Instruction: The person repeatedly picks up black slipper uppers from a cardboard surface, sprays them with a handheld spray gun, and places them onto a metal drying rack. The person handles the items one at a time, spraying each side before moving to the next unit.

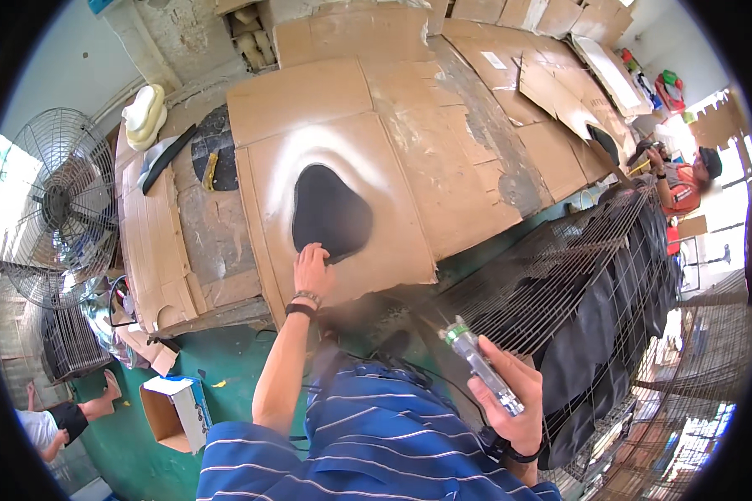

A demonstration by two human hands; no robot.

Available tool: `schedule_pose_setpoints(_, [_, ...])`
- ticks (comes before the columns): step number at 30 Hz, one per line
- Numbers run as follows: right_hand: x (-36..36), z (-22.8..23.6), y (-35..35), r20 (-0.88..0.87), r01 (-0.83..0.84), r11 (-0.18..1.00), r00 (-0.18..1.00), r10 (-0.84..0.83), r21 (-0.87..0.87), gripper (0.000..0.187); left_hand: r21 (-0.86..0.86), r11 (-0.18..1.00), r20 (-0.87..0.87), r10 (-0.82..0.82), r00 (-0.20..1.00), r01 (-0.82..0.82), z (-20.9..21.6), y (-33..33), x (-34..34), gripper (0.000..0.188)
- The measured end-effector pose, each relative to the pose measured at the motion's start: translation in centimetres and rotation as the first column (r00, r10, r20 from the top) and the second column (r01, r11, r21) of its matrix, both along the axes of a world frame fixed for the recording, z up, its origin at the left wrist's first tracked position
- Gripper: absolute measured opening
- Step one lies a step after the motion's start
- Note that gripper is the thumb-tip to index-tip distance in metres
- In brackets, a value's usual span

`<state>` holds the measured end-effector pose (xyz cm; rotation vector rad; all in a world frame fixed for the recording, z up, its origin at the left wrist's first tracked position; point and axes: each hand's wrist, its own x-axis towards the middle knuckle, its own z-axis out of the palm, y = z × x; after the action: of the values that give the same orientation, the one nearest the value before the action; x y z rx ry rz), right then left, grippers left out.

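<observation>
A black, rounded-triangular flat piece (330, 213) lies on a cardboard sheet (397, 238), ringed by a whitish sprayed halo. My left hand (313, 274) reaches to its near left edge, with bent fingers closed at that edge; the fingertips' undersides are hidden. Off to the right, above the floor and away from the table, my right hand (514, 388) is wrapped round a slim silver spray gun (480, 363) with a green ring near its front end. Its tip points up and left, toward the table's near edge.
Wire racks (551, 284) draped with black sheets (593, 334) stand close on my right. A large fan (58, 196) is at left; an open carton (171, 417) sits on the green floor. One person (685, 188) is at far right, another (54, 422) at lower left.
</observation>
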<state>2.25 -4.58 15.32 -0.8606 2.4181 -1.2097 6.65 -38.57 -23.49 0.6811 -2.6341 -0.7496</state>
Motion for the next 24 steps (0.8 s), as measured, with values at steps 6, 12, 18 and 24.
schedule_pose_setpoints(6, [0.6,-0.9,2.4,0.113,-0.048,0.998,0.993,0.043,0.048,0.059,0.323,0.933,0.115,0.127,0.985,-0.158,1.8,1.2,6.4,0.023])
schedule_pose_setpoints(12, [0.0,-1.1,-0.4,0.109,-0.083,0.996,0.99,0.085,-0.031,0.06,0.44,0.854,0.252,0.177,0.951,-0.276,-0.8,2.8,13.3,0.019])
schedule_pose_setpoints(18, [-0.5,-2.1,0.5,0.023,0.064,0.997,0.998,-0.064,-0.032,0.052,0.458,0.826,0.344,0.175,0.922,-0.328,-3.2,3.6,16.1,0.02])
schedule_pose_setpoints(24, [0.7,-2.7,3.5,0.114,0.07,0.995,0.99,-0.077,0.068,0.052,0.465,0.822,0.364,0.162,0.917,-0.329,-3.4,3.8,16.3,0.02])
